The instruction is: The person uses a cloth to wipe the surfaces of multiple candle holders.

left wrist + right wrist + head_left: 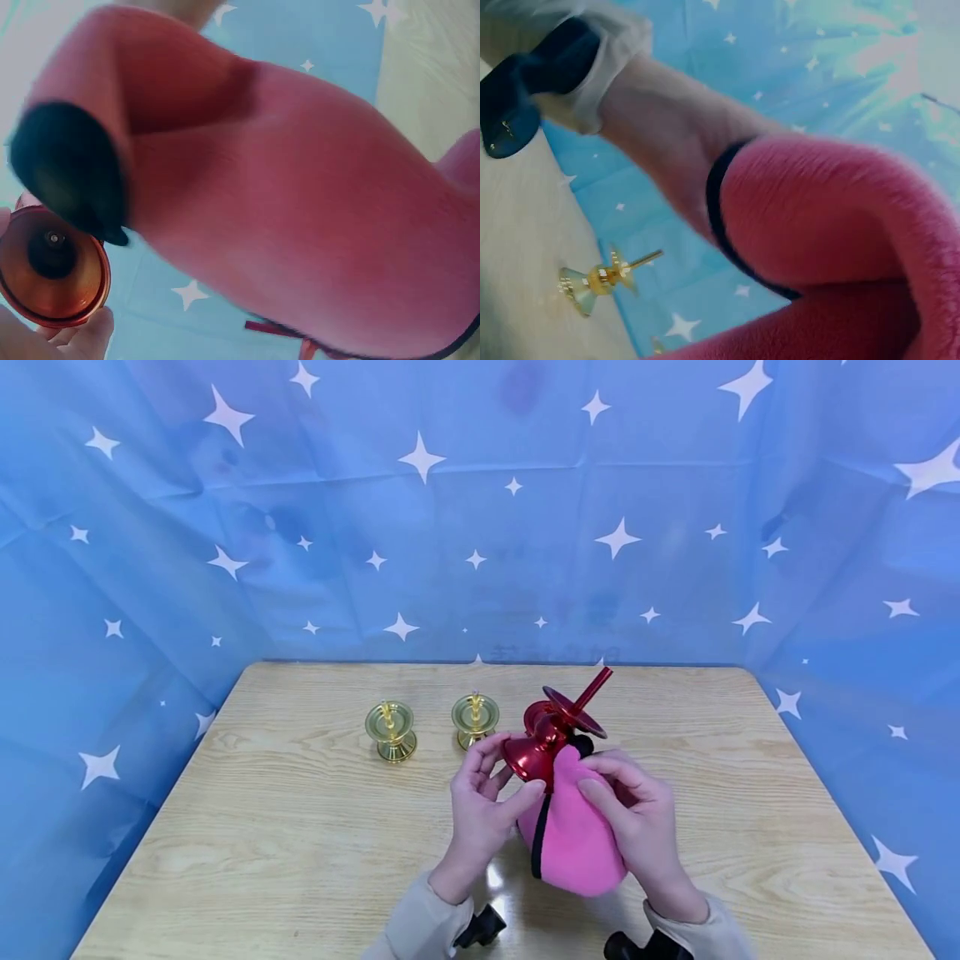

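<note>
Wooden table (300, 827): red candlestick (551, 735) w/ pink cloth (573, 835) btwn fingers (525, 793).

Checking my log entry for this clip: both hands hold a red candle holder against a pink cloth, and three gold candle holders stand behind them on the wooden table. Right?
Not quite: the head view shows two gold candle holders, not three. Otherwise right: both hands, left and right, hold the red candle holder against the pink cloth on the wooden table.

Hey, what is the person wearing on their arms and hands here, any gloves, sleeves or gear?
No gloves: the left hand and right hand are bare. Both arms wear light beige sleeves ending at the wrists. A small black device is strapped under each wrist. No rings or markings are visible.
</note>
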Action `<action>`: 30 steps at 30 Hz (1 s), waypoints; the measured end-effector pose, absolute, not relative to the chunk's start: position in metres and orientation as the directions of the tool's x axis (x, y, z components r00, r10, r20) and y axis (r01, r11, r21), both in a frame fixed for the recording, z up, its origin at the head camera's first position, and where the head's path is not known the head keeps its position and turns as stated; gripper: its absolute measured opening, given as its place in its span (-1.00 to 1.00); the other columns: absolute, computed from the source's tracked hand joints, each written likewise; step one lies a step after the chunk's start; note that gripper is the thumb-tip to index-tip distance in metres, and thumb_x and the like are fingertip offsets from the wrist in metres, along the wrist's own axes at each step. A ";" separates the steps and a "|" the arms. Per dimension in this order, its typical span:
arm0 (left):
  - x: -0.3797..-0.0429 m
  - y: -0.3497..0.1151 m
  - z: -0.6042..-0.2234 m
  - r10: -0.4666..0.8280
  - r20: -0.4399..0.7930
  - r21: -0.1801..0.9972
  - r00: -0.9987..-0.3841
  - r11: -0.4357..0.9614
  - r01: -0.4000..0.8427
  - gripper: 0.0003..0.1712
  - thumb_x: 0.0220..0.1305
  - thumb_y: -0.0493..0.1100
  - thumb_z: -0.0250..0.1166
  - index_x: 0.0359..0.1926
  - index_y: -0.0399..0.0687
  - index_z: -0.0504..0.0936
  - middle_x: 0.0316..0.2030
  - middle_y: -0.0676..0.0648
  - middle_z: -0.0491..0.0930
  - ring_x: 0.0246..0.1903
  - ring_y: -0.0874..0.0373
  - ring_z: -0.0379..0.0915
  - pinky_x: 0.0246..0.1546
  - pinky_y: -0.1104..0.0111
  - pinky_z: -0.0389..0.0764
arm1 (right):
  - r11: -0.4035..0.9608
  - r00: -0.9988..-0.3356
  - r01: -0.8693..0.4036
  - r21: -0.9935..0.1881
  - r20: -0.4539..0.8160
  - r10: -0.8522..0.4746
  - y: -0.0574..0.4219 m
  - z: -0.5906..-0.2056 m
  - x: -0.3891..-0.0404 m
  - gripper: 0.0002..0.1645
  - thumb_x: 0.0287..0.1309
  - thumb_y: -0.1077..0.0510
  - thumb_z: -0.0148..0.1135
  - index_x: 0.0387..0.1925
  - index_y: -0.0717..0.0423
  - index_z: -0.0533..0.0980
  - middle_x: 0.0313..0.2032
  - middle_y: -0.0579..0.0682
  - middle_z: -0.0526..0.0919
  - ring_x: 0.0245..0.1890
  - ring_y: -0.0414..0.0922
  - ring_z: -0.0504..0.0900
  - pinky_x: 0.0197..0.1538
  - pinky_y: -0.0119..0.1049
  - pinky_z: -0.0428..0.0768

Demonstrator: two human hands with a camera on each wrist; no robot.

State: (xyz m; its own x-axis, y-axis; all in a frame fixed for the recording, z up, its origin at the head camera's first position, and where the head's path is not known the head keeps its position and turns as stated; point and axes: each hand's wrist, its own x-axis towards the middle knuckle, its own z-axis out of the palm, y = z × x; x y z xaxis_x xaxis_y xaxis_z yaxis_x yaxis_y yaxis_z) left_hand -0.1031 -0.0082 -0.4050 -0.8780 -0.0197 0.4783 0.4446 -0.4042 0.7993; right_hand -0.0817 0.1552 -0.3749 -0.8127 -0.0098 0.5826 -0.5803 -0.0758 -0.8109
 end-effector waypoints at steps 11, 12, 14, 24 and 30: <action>-0.098 0.000 -0.401 -0.002 0.428 0.732 -0.904 -0.585 0.348 -0.21 -0.02 -0.22 0.44 0.07 -0.62 0.22 -0.03 -0.04 0.57 -0.01 0.16 0.47 -0.02 0.33 0.53 | -0.074 -0.934 -0.341 -0.937 0.329 0.142 0.145 -0.389 -0.093 -0.82 0.11 0.45 0.16 -0.29 0.25 0.63 -0.37 -0.06 0.69 -0.38 -0.24 0.60 -0.38 -0.45 0.53; -0.098 0.001 -0.402 -0.013 0.422 0.728 -0.906 -0.590 0.348 -0.23 -0.01 -0.22 0.44 0.07 -0.59 0.24 -0.03 -0.03 0.57 0.00 0.16 0.47 -0.01 0.33 0.52 | -0.094 -0.941 -0.313 -0.945 0.296 0.162 0.144 -0.389 -0.092 -0.83 0.11 0.44 0.17 -0.31 0.23 0.63 -0.39 -0.06 0.68 -0.40 -0.24 0.59 -0.40 -0.45 0.53; -0.099 0.003 -0.402 -0.035 0.420 0.727 -0.907 -0.586 0.359 -0.26 0.00 -0.21 0.43 0.06 -0.57 0.25 -0.03 -0.02 0.58 0.00 0.16 0.47 -0.02 0.32 0.52 | -0.135 -0.954 -0.261 -0.956 0.233 0.190 0.142 -0.388 -0.089 -0.84 0.13 0.40 0.17 -0.31 0.18 0.63 -0.41 -0.07 0.67 -0.41 -0.24 0.57 -0.40 -0.44 0.52; -0.100 0.007 -0.402 0.061 0.345 0.809 -0.937 -0.526 0.264 -0.26 -0.02 -0.24 0.42 0.08 -0.51 0.22 0.00 -0.04 0.54 -0.03 0.16 0.47 -0.05 0.34 0.52 | -0.478 -0.941 -0.206 -0.854 0.039 0.335 0.131 -0.388 -0.078 -0.74 0.21 0.41 0.06 -0.34 0.07 0.61 -0.49 -0.09 0.58 -0.47 -0.27 0.54 -0.41 -0.50 0.53; -0.102 0.006 -0.401 0.123 0.362 0.850 -0.924 -0.449 0.274 -0.36 0.02 -0.25 0.34 0.08 -0.44 0.29 0.01 -0.17 0.49 -0.05 0.15 0.47 -0.06 0.34 0.53 | -0.494 -0.918 -0.236 -0.836 0.025 0.396 0.127 -0.392 -0.075 -0.76 0.21 0.42 0.07 -0.34 0.12 0.61 -0.51 -0.08 0.57 -0.49 -0.27 0.52 -0.43 -0.50 0.53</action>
